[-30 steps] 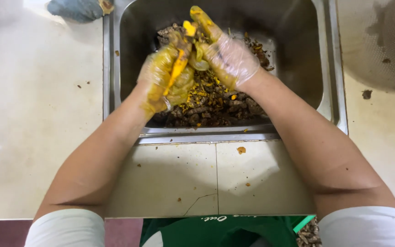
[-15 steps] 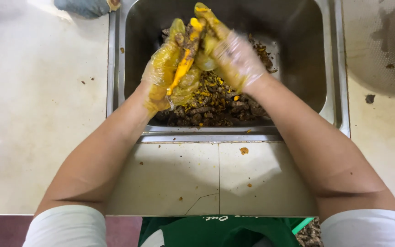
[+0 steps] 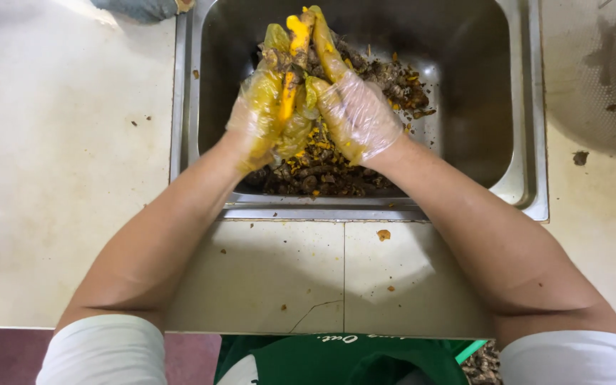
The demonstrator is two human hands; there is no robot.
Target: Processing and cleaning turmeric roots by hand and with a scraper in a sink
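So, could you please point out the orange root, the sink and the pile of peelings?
orange root [image 3: 295, 53], head view, bare peeled middle.
sink [image 3: 458, 85], head view, bare steel bottom.
pile of peelings [image 3: 322, 167], head view, dark middle.

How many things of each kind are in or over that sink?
Gloved hands: 2, left hand and right hand
Orange root piece held between them: 1
Heap of dark peelings: 1
Steel sink: 1
Total: 5

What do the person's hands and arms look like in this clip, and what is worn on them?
Both the left hand and the right hand wear thin, clear, crinkled plastic gloves, loose at the wrist and smeared with yellow-orange stain. The forearms are bare. Short white sleeves cover the upper arms, and a green apron shows at the bottom edge.
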